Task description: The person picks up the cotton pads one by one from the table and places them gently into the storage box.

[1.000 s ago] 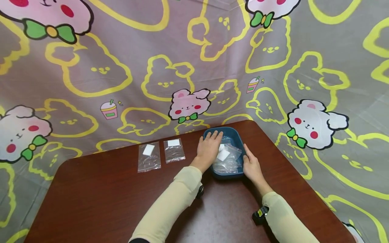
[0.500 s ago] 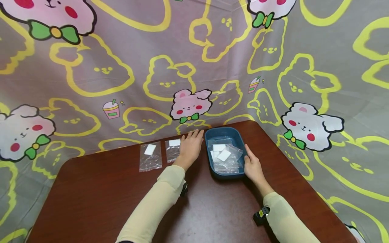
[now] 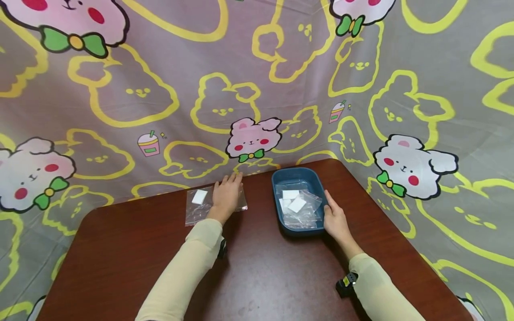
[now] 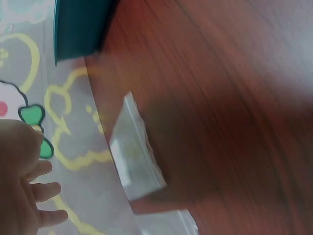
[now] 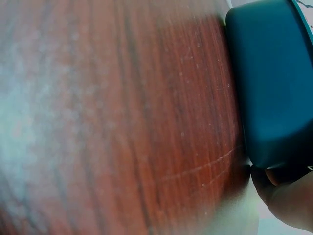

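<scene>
Two hands, two different jobs. My left hand (image 3: 225, 196) is out over the nearer bag (image 3: 242, 203), fingers stretched and slightly apart, nothing gripped that I can see; the left wrist view has those fingers off to one side of the plastic, so I'd say not touching, though from the head view the hand hides most of it. My right hand (image 3: 336, 220) is against the right side of the blue tray (image 3: 311, 180), like it's steadying it. Can't tell if the fingers curl under the edge or just lean on the wall, too much is hidden. Just past my left hand there's the farther bag (image 3: 196, 215), flat on the tabletop with a white card (image 3: 199, 196) inside. Over in the tray there's a loose overlapping heap of bags (image 3: 301, 218), also clear with white cards, a few zip edges showing. I can't count them through all that plastic. So my read: I'm loading bags into the tray, at the reach-for-one step, with two outside it. Next move calls for getting fingertips under a thin, flat edge and pinching, which could be fiddly since the film might slide or cling. Everything sits toward the back of the brown table (image 3: 261, 276), near the cartoon bunny cloth (image 3: 241, 53).
</scene>
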`<state>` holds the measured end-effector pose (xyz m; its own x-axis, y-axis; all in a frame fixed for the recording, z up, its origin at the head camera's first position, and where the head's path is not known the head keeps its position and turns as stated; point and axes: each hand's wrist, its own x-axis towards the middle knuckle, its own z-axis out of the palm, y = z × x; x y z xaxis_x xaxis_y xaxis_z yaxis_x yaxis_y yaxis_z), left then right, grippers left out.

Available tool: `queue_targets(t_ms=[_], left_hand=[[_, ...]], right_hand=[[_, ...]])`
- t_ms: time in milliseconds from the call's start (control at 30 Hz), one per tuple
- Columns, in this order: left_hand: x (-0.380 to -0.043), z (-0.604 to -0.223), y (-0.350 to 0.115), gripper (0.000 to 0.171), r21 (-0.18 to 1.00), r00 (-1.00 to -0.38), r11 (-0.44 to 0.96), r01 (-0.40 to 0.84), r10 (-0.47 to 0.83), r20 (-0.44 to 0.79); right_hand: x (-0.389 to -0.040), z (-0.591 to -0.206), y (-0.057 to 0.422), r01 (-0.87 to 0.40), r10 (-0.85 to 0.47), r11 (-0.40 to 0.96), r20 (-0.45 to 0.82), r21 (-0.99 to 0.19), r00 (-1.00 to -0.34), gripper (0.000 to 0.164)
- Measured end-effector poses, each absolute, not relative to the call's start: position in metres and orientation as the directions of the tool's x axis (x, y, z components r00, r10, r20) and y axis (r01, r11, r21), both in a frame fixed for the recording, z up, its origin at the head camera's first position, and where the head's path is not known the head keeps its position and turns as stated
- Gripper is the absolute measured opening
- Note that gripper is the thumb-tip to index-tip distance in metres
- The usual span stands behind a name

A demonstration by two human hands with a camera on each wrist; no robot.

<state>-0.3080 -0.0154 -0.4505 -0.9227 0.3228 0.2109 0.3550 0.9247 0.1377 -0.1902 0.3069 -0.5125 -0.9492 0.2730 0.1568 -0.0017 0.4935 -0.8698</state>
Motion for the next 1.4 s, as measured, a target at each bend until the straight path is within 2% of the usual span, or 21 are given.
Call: queue_targets(t_ms=[333, 600, 1000, 1400], left_hand=[[-0.312, -0.466, -0.069, 0.044, 0.193, -0.955, 0.943, 0.27, 0.235, 0.183], [-0.314, -0.479, -0.098, 0.043, 0.184, -0.963, 0.955, 0.234, 0.202, 0.178], [-0.311, -0.5, -0.116, 0.045, 0.273, -0.982, 0.947, 0.169, 0.139, 0.126], [-0.312, -0.522, -0.12, 0.059, 0.322, -0.992, 0.939, 0.122, 0.124, 0.014]], right_hand=[[-0.191, -0.516, 0.308, -0.013, 0.27, 0.499, 0.169, -0.867, -0.948, 0.053], [-0.192, -0.517, 0.307, -0.018, 0.261, 0.499, 0.17, -0.866, -0.95, 0.052], [-0.19, -0.514, 0.306, -0.005, 0.27, 0.474, 0.151, -0.881, -0.951, 0.052], [-0.189, -0.512, 0.306, -0.006, 0.254, 0.467, 0.141, -0.884, -0.957, 0.053]])
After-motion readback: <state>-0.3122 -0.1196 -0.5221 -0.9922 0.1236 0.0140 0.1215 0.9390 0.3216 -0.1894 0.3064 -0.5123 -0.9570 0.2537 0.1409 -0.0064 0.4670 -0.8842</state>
